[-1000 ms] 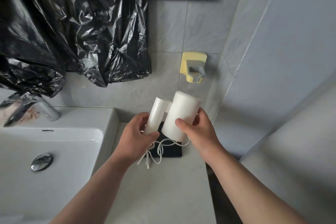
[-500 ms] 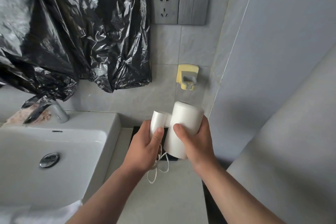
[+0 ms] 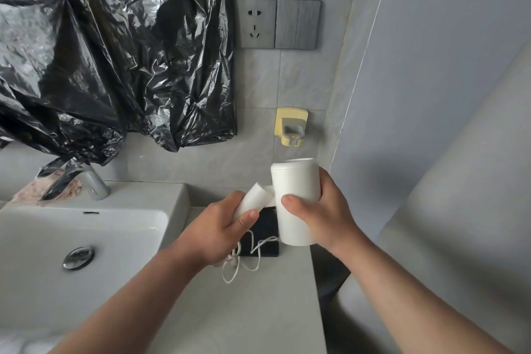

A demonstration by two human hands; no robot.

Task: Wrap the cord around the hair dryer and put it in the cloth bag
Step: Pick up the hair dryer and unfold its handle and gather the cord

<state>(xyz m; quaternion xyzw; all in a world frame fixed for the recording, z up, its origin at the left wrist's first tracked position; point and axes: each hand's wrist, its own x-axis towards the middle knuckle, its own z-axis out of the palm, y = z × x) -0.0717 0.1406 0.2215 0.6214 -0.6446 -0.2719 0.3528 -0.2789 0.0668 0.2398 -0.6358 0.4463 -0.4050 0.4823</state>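
Single head view (wide-angle), facing forward and down, close over counter [image 3: 258,313], tiled wall [image 3: 258,86] straight ahead.

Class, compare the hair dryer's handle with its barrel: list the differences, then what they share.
The handle is slim; the barrel is much wider. The handle slants; the barrel stands nearly upright. The left hand grips the handle; the right hand grips the barrel. Both are plain white.
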